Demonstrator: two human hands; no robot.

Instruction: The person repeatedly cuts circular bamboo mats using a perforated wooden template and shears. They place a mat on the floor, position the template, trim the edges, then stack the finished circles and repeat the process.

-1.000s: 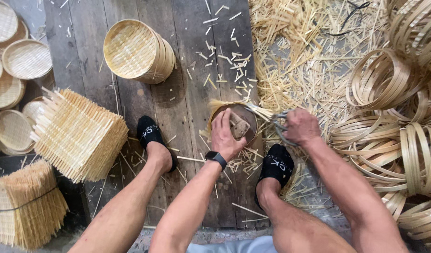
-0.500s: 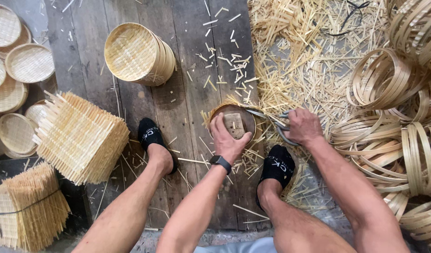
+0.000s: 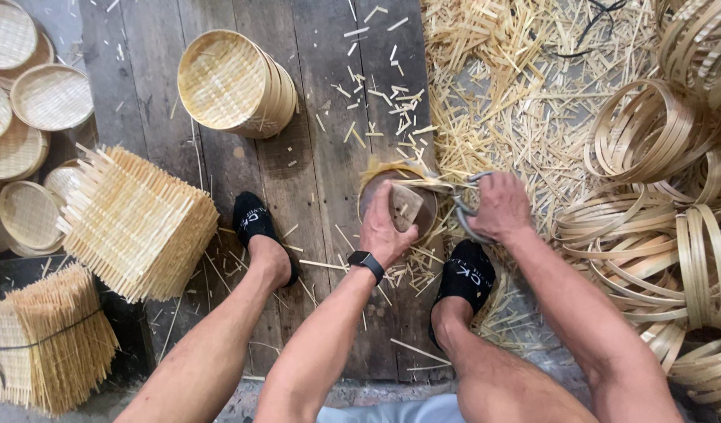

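left hand (image 3: 384, 227) lies pressed on a small round woven bamboo tray (image 3: 398, 205), fingers curled over its near rim, pinning a wooden block against its face. the tray sits on the plank floor (image 3: 321, 141), near the planks' right edge, between the two black-socked feet (image 3: 258, 231). right hand (image 3: 497, 205) is closed around the loop handles of metal shears (image 3: 454, 196); the blades reach left across the tray's far rim, where loose strip ends stick out.

edges: right of the planks, a deep litter of bamboo offcuts (image 3: 517, 86) runs up to the tray. beyond it, coiled bamboo hoops (image 3: 666, 188) crowd the right side, close to the right forearm. a stack of finished round trays (image 3: 235, 82) stands at the planks' far edge, well apart. square woven mats (image 3: 137, 223) are piled at the left edge, just beside the left foot. open room: bare planks between the stack and the tray, scattered only with chips.
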